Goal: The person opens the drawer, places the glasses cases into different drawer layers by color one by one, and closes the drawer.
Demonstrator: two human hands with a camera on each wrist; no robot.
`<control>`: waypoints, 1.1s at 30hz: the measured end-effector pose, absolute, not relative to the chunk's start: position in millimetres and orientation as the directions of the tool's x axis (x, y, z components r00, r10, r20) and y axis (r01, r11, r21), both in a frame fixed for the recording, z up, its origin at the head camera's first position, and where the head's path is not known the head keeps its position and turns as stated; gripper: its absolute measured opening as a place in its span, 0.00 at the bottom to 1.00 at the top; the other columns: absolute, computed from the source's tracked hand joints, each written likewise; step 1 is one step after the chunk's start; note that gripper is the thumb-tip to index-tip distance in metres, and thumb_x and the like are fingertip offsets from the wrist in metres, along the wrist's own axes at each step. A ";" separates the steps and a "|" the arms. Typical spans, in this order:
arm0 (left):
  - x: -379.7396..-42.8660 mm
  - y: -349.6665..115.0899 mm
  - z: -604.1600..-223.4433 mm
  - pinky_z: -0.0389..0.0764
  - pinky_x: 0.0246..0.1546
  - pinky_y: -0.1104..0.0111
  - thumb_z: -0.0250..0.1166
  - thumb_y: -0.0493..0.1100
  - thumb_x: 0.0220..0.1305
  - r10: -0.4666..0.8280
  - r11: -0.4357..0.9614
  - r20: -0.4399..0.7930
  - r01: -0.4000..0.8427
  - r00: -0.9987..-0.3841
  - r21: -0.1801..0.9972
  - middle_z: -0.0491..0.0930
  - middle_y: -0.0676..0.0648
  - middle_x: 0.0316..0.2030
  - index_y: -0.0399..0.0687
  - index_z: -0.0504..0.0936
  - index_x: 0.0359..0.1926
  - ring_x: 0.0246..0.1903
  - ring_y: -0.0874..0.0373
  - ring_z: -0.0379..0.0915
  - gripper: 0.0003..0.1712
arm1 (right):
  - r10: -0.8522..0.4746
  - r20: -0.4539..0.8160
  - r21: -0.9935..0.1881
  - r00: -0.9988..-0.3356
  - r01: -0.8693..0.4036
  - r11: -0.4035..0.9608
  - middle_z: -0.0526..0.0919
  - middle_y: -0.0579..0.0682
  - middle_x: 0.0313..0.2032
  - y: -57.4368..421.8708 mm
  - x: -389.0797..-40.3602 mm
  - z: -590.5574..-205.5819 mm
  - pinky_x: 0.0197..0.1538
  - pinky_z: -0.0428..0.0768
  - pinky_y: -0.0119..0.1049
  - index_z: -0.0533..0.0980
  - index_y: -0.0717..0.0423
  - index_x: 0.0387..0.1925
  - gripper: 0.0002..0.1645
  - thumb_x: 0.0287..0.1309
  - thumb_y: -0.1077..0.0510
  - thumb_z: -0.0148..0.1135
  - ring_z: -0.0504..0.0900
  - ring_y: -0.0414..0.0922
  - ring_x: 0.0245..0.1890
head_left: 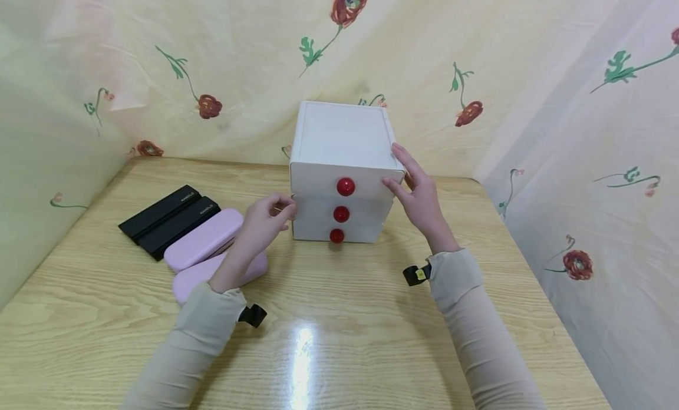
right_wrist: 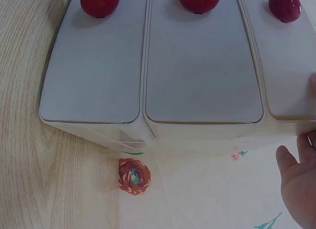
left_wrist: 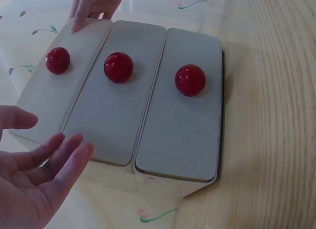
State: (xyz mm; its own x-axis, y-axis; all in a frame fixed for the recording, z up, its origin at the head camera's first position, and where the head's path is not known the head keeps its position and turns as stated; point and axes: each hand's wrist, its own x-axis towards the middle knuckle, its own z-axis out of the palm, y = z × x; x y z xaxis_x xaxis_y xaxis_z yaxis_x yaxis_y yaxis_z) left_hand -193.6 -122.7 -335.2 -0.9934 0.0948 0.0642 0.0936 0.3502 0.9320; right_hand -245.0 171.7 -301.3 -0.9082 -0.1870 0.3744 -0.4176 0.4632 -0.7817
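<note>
A white drawer unit stands on the table, with three stacked drawers and a round red knob on each front. My right hand grips its upper right front corner, thumb on the top drawer's front and index finger along the upper edge. The other fingers reach around the side, partly hidden. At the unit's left side is my left hand, loosely bent with nothing in it. The left wrist view shows a wide gap between that hand's thumb and fingers. All the drawers look closed.
Left of the unit lie two black cases with small lettering, side by side. Two lilac cases lie next to them, partly covered by my left forearm. Flower-patterned cloth hangs behind and around the wooden table.
</note>
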 end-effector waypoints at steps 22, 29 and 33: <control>-205.7 -86.6 -357.1 0.84 0.47 0.57 0.54 0.44 0.72 0.240 0.307 -0.087 -0.010 -0.967 0.952 0.84 0.33 0.43 0.32 0.77 0.53 0.43 0.49 0.82 0.19 | -0.188 0.356 -0.800 -0.916 -0.402 0.445 0.56 0.52 0.75 162.4 -227.0 -283.0 0.73 0.54 0.59 0.60 0.55 0.72 0.36 0.65 0.61 0.59 0.52 0.51 0.76; -208.5 -77.5 -361.4 0.83 0.49 0.52 0.55 0.44 0.71 0.241 0.276 -0.092 -0.022 -0.966 0.961 0.84 0.33 0.42 0.32 0.79 0.51 0.41 0.49 0.84 0.19 | -0.185 0.351 -0.802 -0.918 -0.397 0.447 0.57 0.51 0.75 161.7 -225.5 -282.1 0.73 0.55 0.59 0.60 0.54 0.72 0.36 0.65 0.61 0.59 0.52 0.51 0.76; -211.1 -73.3 -365.5 0.82 0.49 0.51 0.56 0.46 0.71 0.247 0.262 -0.106 -0.039 -0.963 0.964 0.85 0.33 0.41 0.32 0.79 0.51 0.41 0.49 0.84 0.20 | -0.182 0.348 -0.807 -0.920 -0.392 0.441 0.56 0.52 0.75 162.3 -226.0 -282.7 0.73 0.54 0.59 0.60 0.54 0.72 0.36 0.65 0.61 0.59 0.51 0.51 0.76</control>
